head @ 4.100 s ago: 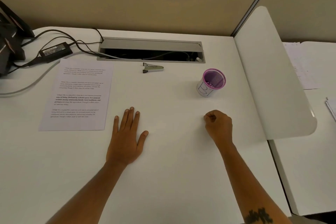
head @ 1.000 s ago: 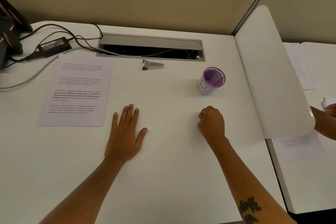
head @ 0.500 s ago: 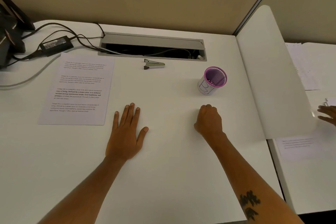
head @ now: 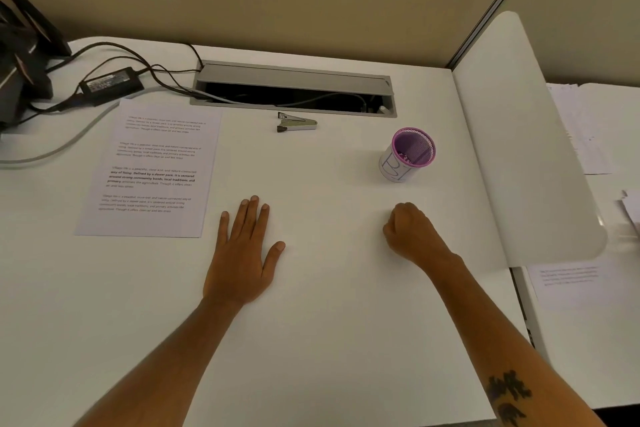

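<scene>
My left hand (head: 242, 253) lies flat on the white desk (head: 329, 322), palm down, fingers straight. My right hand (head: 412, 236) rests on the desk as a fist with its fingers curled; nothing shows in it. A printed sheet of paper (head: 149, 170) lies left of my left hand. A small metal staple remover (head: 296, 122) sits at the back, just before the cable tray. A purple mesh cup (head: 408, 154) with a white label stands beyond my right hand; small pink bits lie inside.
An open grey cable tray (head: 294, 88) runs along the back. A black power adapter (head: 110, 83) with cables and a dark device (head: 20, 55) sit far left. A white divider panel (head: 526, 149) bounds the desk on the right; papers (head: 571, 277) lie on the neighbouring desk.
My right fist has turned slightly and shifted a little right. Another person's hand on the neighbouring desk has gone from view. My left hand has stayed flat.
</scene>
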### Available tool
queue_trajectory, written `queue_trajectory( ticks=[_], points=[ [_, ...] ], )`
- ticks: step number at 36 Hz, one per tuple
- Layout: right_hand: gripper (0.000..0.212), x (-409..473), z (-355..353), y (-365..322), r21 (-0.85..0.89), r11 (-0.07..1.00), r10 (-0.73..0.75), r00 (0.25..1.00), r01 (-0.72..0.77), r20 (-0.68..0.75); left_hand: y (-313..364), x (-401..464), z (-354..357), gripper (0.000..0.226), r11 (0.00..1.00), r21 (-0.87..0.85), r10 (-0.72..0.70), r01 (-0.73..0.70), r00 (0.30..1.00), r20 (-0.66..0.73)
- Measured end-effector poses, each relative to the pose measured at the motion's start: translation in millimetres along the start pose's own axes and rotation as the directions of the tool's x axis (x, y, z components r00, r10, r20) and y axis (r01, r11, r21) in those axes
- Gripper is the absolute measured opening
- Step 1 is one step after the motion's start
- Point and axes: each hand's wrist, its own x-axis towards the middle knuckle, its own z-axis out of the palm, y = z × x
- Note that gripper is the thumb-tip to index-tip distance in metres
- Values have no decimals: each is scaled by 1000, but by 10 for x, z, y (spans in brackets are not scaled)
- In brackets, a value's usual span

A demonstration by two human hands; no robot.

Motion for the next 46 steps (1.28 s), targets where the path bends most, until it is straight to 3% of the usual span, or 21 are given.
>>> queue_trajectory(
  ticks=[7,15,18,28,39,46],
  points=[
    [20,-16,-194,133,292,949,129,992,-120,-14,-3,-1,3,78,1000,10,0,0,1000,0],
    [23,118,-854,21,501,864,147,975,-45,-166,4,-4,-3,77,1000,8,1,-1,1000,-6],
    [23,297,-1077,-14,480,877,139,963,-13,-229,7,-5,-5,77,1000,6,-1,1,1000,-2],
    [12,703,-1222,-13,175,982,-4,942,66,-335,4,-1,-14,77,1000,-6,-1,1,1000,6],
    [5,680,-1248,7,179,981,16,898,70,-439,3,0,-24,77,1000,-17,3,-3,1000,9],
    [20,568,-1224,-6,223,971,38,857,90,-514,-15,-3,8,77,1000,-14,5,-4,1000,27]
  ],
)
